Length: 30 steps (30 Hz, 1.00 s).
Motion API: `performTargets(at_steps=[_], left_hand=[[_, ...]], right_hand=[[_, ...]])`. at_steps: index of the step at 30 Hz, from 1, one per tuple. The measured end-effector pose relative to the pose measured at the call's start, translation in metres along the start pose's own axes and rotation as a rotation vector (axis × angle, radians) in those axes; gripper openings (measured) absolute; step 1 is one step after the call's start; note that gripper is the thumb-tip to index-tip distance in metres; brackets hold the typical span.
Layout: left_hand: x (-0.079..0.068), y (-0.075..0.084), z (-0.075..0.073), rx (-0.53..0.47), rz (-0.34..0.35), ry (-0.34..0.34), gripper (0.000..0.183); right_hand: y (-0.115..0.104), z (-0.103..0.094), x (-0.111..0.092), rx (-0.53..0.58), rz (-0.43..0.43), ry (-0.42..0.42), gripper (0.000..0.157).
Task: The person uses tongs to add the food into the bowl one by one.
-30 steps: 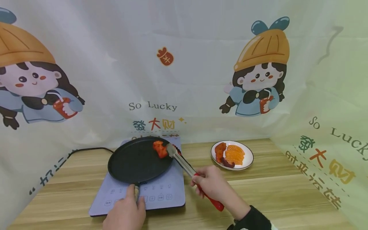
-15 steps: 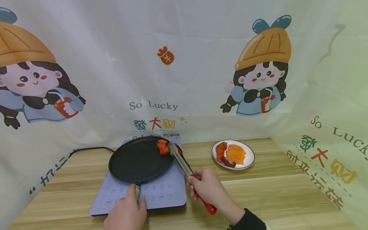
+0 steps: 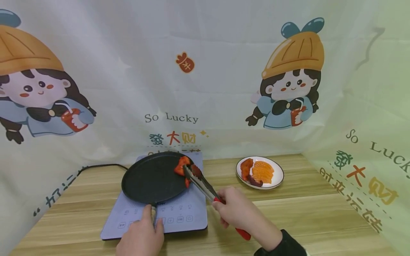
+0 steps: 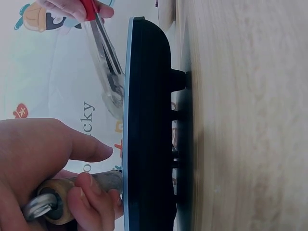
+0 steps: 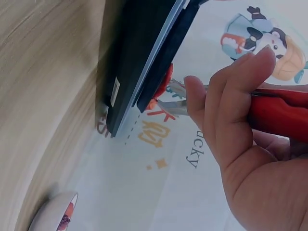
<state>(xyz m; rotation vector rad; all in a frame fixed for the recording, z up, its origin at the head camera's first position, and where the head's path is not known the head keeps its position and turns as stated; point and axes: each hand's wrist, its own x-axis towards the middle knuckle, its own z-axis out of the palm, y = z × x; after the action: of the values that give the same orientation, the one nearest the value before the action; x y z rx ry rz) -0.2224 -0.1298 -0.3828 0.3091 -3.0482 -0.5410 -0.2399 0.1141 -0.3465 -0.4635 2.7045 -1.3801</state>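
Note:
A round black frying pan (image 3: 150, 181) sits on the induction cooker. In the head view my left hand (image 3: 141, 234) grips its handle, and the left wrist view shows the fingers around the wooden handle (image 4: 57, 192) with its metal ring. My right hand (image 3: 235, 208) holds red-handled metal tongs (image 3: 201, 185), their arms somewhat spread. Their tips are at a red-orange piece of food (image 3: 182, 165), like marinated meat, at the pan's right rim. A darker red part (image 3: 196, 171) shows between the tong arms. Whether the tips grip the food is hard to tell.
The induction cooker (image 3: 121, 227) stands on the wooden table (image 3: 288, 220), its cord (image 3: 102, 165) running left. Right of it, a white dark-rimmed plate (image 3: 277, 181) bears orange slices (image 3: 262, 172), a red piece (image 3: 246, 167) and a dark curled piece (image 3: 255, 180). A printed curtain (image 3: 224, 71) hangs behind.
The food has shifted right and its outline has changed at the pan's right rim. The tong arms have spread apart and their tips now sit lower. The left hand stays on the handle.

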Motion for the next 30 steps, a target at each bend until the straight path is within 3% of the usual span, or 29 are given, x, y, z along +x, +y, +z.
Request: performTargets(at_steps=[6, 13, 18, 22, 26, 30], left_hand=[[0.001, 0.0, 0.0, 0.002, 0.004, 0.003, 0.063], [0.0, -0.001, 0.001, 0.002, 0.019, 0.019, 0.062], [0.0, -0.001, 0.001, -0.001, 0.019, 0.017, 0.062], [0.0, -0.001, 0.002, -0.004, 0.023, 0.025, 0.062], [-0.001, 0.0, 0.002, -0.006, 0.02, 0.019, 0.062], [-0.001, 0.0, 0.002, -0.004, 0.013, 0.005, 0.063]], right_hand=[[-0.003, -0.004, -0.003, -0.013, -0.023, -0.037, 0.005], [-0.009, -0.002, -0.005, -0.119, -0.04, -0.033, 0.013], [-0.008, -0.009, -0.007, -0.088, -0.051, -0.056, 0.007], [-0.006, -0.033, -0.009, -0.129, -0.085, -0.049, 0.006], [0.0, -0.068, -0.013, -0.237, -0.113, 0.035, 0.007], [0.008, -0.1, -0.018, -0.27, -0.091, 0.104, 0.008]])
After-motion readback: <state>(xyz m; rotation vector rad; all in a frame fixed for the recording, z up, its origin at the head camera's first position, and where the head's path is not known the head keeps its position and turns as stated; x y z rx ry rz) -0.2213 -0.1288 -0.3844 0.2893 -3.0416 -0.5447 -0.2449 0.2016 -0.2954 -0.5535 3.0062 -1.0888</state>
